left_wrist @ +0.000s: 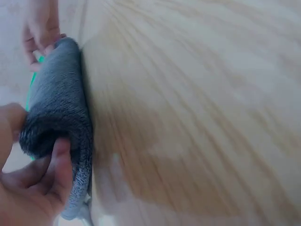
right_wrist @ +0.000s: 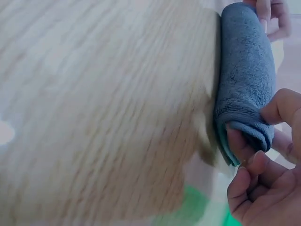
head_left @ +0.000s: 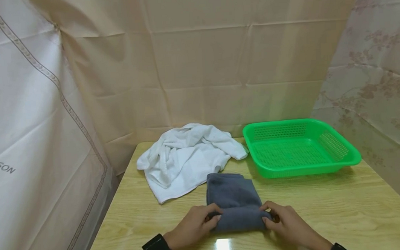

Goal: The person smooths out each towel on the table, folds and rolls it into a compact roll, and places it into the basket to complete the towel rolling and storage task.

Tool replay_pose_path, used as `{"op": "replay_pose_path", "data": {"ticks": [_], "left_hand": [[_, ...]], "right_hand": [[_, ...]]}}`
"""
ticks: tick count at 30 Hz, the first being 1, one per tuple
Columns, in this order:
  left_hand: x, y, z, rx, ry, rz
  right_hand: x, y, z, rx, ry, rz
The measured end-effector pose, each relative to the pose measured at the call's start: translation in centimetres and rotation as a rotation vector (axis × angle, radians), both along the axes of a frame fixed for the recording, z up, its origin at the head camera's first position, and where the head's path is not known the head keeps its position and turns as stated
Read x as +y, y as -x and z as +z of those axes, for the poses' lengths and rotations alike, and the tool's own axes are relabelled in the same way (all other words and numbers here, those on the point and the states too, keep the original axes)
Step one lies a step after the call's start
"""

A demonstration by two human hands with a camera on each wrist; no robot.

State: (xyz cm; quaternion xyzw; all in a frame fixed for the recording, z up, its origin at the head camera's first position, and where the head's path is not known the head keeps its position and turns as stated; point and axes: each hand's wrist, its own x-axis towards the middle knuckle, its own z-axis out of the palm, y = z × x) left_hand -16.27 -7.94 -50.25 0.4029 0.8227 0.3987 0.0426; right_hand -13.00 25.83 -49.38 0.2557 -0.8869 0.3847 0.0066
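A dark grey towel (head_left: 233,191) lies on the wooden table, its near end rolled up and its far part folded flat. My left hand (head_left: 200,222) pinches the left end of the roll; in the left wrist view the left thumb (left_wrist: 61,160) is tucked at the roll's open end. At the other end, my right hand (head_left: 286,222) pinches the roll between thumb and fingers. The right wrist view shows the right hand (right_wrist: 268,174) with a finger pushed into the layers of the rolled towel (right_wrist: 247,66).
Behind the grey towel, to the left, lies a crumpled white towel (head_left: 188,156). A green plastic basket (head_left: 302,170) stands at the back right of the table (head_left: 326,201). Cloth sheets (head_left: 197,64) hang behind and on both sides.
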Motion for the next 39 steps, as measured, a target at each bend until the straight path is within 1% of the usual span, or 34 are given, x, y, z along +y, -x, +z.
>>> {"op": "replay_pose_path", "data": {"ticks": [1,4,5,7,8,9,11,12,14,16,17,18,20,23,25,28,30,33,37,39], "left_hand": [[0.0,0.0,0.0,0.062,0.019,0.015],[-0.1,-0.2,-0.2,0.304,0.109,0.058],[-0.1,-0.2,-0.2,0.372,0.147,0.062],[-0.2,-0.2,-0.1,0.453,0.201,0.058],[-0.2,-0.2,0.0,0.475,0.223,0.053],[-0.2,-0.2,0.0,0.485,0.241,0.047],[-0.2,-0.1,0.1,0.49,0.261,0.04],[-0.2,-0.1,0.2,0.486,0.264,0.039],[-0.3,-0.1,0.2,0.476,0.26,0.043],[-0.3,-0.1,0.2,0.477,0.252,0.049],[-0.3,-0.1,0.2,0.474,0.249,0.051],[-0.3,-0.1,0.2,0.471,0.245,0.053],[-0.3,-0.2,0.2,0.457,0.24,0.054],[-0.3,-0.2,0.2,0.412,0.24,0.058],[-0.3,-0.1,0.3,0.378,0.246,0.06],[-0.4,-0.1,0.3,0.322,0.251,0.064],[-0.4,-0.1,0.5,0.289,0.243,0.065],[-0.4,-0.2,0.6,0.233,0.217,0.062],[-0.6,-0.3,0.7,0.126,0.163,0.046],[-0.6,-0.2,0.7,0.054,0.134,0.036]], "right_hand": [[0.0,0.2,0.0,-0.016,-0.002,-0.012],[0.0,0.6,0.3,-0.095,-0.008,-0.03],[-0.1,0.6,0.4,-0.124,-0.017,-0.04],[-0.2,0.7,0.8,-0.158,-0.039,-0.058],[-0.3,0.8,0.9,-0.143,-0.067,-0.067],[-0.4,0.7,1.0,-0.108,-0.103,-0.075],[-0.6,0.6,1.1,0.026,-0.192,-0.082],[-0.7,0.5,1.1,0.118,-0.228,-0.079],[-0.8,0.4,0.9,0.327,-0.293,-0.055],[-0.9,0.4,0.6,0.494,-0.298,-0.003],[-0.9,0.3,0.4,0.55,-0.29,0.023],[-0.8,0.3,0.3,0.59,-0.283,0.049],[-0.7,0.3,0.0,0.639,-0.292,0.084],[-0.7,0.2,-0.3,0.648,-0.341,0.084],[-0.8,0.2,-0.5,0.648,-0.381,0.071],[-1.1,0.1,-0.7,0.618,-0.4,0.034],[-1.1,-0.1,-0.6,0.567,-0.387,0.012],[-1.1,-0.2,-0.2,0.432,-0.339,-0.001],[-0.8,0.0,0.5,0.161,-0.237,0.015],[-0.7,0.2,0.8,0.05,-0.193,0.022]]}}
